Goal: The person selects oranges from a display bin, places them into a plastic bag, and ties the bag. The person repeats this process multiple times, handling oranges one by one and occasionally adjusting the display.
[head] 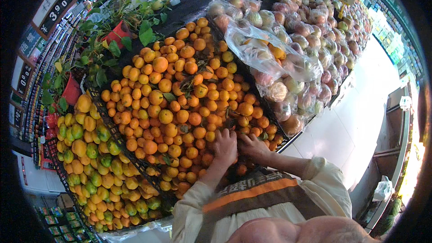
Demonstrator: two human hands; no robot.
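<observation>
A large heap of small mandarins [165,116], some with green leaves, lies on the display before me. My left hand [226,145] reaches into the heap near its front edge, its fingers curled down among the fruit. Close to its right, my right hand [251,146] is also bent down into the mandarins. The fingertips of both hands are partly hidden, and whether either holds a fruit cannot be made out. A clear plastic bag [270,50] with a few orange fruits in it lies on bagged apples to the right.
Yellow-green citrus fruits [104,179] fill the left section behind a black mesh divider [121,148]. Plastic-wrapped apples [303,33] cover the right section. Red pots [118,34] with leafy plants stand along the back and left. Pale tiled floor [341,125] and a shelf unit [391,162] are on the right.
</observation>
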